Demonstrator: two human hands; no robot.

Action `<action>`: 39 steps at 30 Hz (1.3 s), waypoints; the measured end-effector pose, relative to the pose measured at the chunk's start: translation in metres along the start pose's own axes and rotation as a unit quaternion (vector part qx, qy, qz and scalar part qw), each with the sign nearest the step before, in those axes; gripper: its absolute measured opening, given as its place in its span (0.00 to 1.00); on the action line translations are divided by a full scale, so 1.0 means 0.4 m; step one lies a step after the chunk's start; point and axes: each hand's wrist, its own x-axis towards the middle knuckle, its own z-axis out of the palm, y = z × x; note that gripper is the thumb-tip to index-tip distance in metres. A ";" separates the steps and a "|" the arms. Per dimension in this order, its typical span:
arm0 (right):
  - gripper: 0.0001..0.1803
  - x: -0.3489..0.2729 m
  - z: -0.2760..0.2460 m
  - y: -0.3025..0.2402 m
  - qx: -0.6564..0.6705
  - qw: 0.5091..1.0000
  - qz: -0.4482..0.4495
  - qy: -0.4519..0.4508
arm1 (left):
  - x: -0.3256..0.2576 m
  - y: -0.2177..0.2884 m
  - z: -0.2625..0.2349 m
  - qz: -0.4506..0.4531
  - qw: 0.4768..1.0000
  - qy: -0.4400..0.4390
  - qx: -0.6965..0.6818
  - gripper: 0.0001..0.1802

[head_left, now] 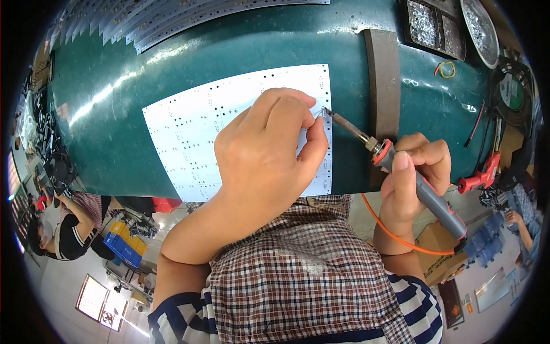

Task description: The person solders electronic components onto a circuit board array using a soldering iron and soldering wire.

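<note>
The right hand (pixel 409 175) grips a soldering iron (pixel 439 205) like a pen, apparently for fine aim, its tip near the right edge of a white circuit board (pixel 192 126) flat on a green table (pixel 103 149). The left hand (pixel 260 146) curls close by (whether its fingers pinch anything, cannot tell).

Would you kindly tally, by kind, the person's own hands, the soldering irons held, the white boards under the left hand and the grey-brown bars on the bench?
Left hand and right hand: 2
Soldering iron: 1
White board: 1
Grey-brown bar: 1
Total: 5
</note>
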 end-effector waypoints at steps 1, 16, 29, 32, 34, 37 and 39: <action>0.11 -0.001 0.001 0.000 0.000 1.000 0.001 0.001 | 0.000 0.000 -0.001 0.002 1.000 -0.001 0.003 0.11; 0.12 -0.006 -0.006 0.000 -0.003 1.000 -0.007 -0.005 | -0.004 0.009 -0.007 -0.015 0.999 -0.038 0.011 0.08; 0.12 -0.045 -0.003 -0.029 -0.021 0.999 0.005 0.031 | -0.034 0.032 -0.033 -0.031 0.995 -0.098 -0.019 0.08; 0.12 -0.058 -0.004 -0.021 -0.028 0.999 0.001 0.018 | -0.051 0.026 -0.022 -0.016 0.996 -0.087 -0.016 0.09; 0.12 -0.059 -0.011 -0.019 -0.037 0.999 -0.001 0.014 | -0.049 0.025 -0.018 -0.017 0.997 -0.075 -0.014 0.09; 0.12 -0.061 -0.032 -0.007 -0.016 0.999 -0.011 -0.041 | -0.047 0.023 -0.012 -0.008 0.997 -0.070 -0.013 0.09; 0.12 -0.062 -0.034 -0.003 -0.024 0.999 -0.017 -0.039 | -0.046 0.022 -0.009 -0.007 0.998 -0.067 -0.012 0.09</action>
